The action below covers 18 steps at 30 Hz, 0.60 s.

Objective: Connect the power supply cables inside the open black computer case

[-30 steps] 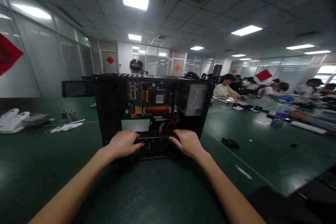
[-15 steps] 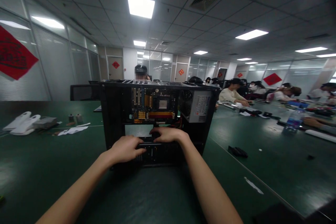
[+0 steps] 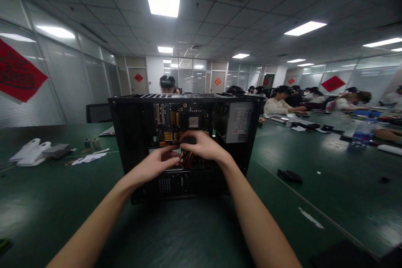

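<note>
Meeting at the middle of an open computer case (image 3: 204, 182), the two bare hands work close together just below the motherboard (image 3: 194, 111). The case stands on the green tabletop (image 3: 176, 234), its long axis running left to right across the view and its open side facing the wearer. A loose bundle of coloured cables (image 3: 189, 161) lies inside, right at the fingers: below the right hand (image 3: 202, 144) and just to the right of the left hand's fingertips. The bundle hangs roughly up and down, crosswise to the case. The right hand is the nearer to its upper part, reaching over it from the right; the left hand (image 3: 158, 163) comes in from the left, thumb and fingers bent towards a thin yellow strand.

The right fingers curl around a small dark piece (image 3: 189, 140), but I cannot tell whether they grip it. Whether the left fingers pinch the strand is also too small to tell. Right of both hands, apart from them, sits the power supply (image 3: 238, 121), in the case's far upper right corner.
</note>
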Each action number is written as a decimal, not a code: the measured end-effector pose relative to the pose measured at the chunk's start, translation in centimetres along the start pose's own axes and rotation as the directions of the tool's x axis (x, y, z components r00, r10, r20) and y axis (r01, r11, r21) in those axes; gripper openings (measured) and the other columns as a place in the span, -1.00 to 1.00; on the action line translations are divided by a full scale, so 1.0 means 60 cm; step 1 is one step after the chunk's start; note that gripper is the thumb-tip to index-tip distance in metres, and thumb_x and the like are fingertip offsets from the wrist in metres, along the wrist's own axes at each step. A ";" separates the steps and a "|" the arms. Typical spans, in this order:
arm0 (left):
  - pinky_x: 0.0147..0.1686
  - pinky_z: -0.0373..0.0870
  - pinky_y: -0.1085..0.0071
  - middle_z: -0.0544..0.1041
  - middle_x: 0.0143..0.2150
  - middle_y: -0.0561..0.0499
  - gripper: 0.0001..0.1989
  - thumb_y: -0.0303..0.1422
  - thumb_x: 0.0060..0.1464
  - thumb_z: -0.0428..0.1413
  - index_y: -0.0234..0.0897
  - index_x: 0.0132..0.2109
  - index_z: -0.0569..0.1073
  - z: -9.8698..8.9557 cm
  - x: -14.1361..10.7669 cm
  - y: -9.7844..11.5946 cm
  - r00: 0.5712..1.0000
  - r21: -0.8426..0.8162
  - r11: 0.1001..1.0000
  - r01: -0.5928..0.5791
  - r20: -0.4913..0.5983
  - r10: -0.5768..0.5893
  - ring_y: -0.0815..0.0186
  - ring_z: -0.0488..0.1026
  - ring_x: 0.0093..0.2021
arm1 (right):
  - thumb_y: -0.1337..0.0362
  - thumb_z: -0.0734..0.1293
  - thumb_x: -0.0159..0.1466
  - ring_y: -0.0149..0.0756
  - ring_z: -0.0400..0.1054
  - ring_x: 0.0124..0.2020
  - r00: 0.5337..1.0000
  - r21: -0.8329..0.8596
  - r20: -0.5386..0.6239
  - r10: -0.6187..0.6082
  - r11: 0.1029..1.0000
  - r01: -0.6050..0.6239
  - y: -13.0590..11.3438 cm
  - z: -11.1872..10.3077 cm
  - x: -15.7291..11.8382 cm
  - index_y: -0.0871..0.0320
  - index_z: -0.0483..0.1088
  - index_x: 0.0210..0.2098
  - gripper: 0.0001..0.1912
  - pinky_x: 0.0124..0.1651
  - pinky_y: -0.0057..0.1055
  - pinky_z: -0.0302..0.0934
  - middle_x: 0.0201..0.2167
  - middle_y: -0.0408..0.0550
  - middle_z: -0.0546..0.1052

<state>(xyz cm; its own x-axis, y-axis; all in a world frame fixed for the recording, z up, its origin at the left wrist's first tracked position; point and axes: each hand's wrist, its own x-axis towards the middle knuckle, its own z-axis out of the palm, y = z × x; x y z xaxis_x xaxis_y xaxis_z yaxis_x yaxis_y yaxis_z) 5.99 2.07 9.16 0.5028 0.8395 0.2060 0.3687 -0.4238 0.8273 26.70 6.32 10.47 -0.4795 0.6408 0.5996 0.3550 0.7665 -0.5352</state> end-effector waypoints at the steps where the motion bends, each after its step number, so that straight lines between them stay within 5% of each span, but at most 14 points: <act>1: -0.10 0.42 0.32 0.58 -0.07 -0.10 -0.56 -0.16 0.13 0.10 -0.32 0.09 0.45 0.000 0.005 0.017 1.000 -0.020 1.000 -0.001 0.021 0.002 0.26 0.51 -0.18 | 0.34 0.37 0.21 -0.26 0.43 -0.11 0.999 0.003 -0.034 -0.025 1.000 0.025 -0.012 -0.005 0.001 0.18 0.51 -0.21 -0.85 -0.02 -0.38 0.23 -0.19 -0.07 0.57; 6: -0.34 0.36 0.44 0.55 -0.40 0.00 -0.70 -0.18 0.10 0.13 -0.37 -0.22 0.57 -0.001 0.034 0.085 0.995 -0.037 0.996 -0.080 -0.059 0.077 0.35 0.42 -0.41 | 0.27 0.32 0.28 -0.32 0.43 -0.23 0.974 0.034 -0.224 -0.028 0.999 0.037 -0.055 -0.036 -0.010 0.18 0.48 -0.22 -0.86 -0.11 -0.40 0.25 -0.29 -0.11 0.56; 10: -0.38 0.37 0.45 0.55 -0.42 0.01 -0.74 -0.23 0.03 0.20 -0.38 -0.27 0.57 0.014 0.048 0.105 0.976 -0.076 0.987 -0.145 -0.177 0.130 0.38 0.40 -0.44 | 0.13 0.16 0.41 -0.35 0.41 -0.27 0.979 0.052 -0.202 0.008 0.999 0.002 -0.077 -0.055 -0.024 0.13 0.41 -0.08 -0.71 -0.15 -0.43 0.25 -0.29 -0.13 0.52; 18: -0.27 0.52 0.34 0.61 -0.31 -0.03 -0.68 -0.23 0.03 0.23 -0.36 -0.11 0.57 0.040 0.029 0.121 0.972 -0.194 0.964 -0.180 -0.183 0.145 0.30 0.52 -0.36 | 0.12 0.13 0.42 -0.35 0.35 -0.32 0.942 -0.108 -0.332 -0.053 0.994 0.018 -0.111 -0.066 -0.031 0.16 0.42 -0.31 -0.65 -0.25 -0.47 0.16 -0.39 -0.14 0.48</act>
<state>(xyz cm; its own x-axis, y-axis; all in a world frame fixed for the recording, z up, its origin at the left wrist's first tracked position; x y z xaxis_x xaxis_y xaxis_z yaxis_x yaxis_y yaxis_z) 11.40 -0.35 14.27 0.3994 0.8171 0.4158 0.1136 -0.4941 0.8619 28.41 0.20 15.27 -0.2040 0.5775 0.7905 0.4311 0.7780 -0.4571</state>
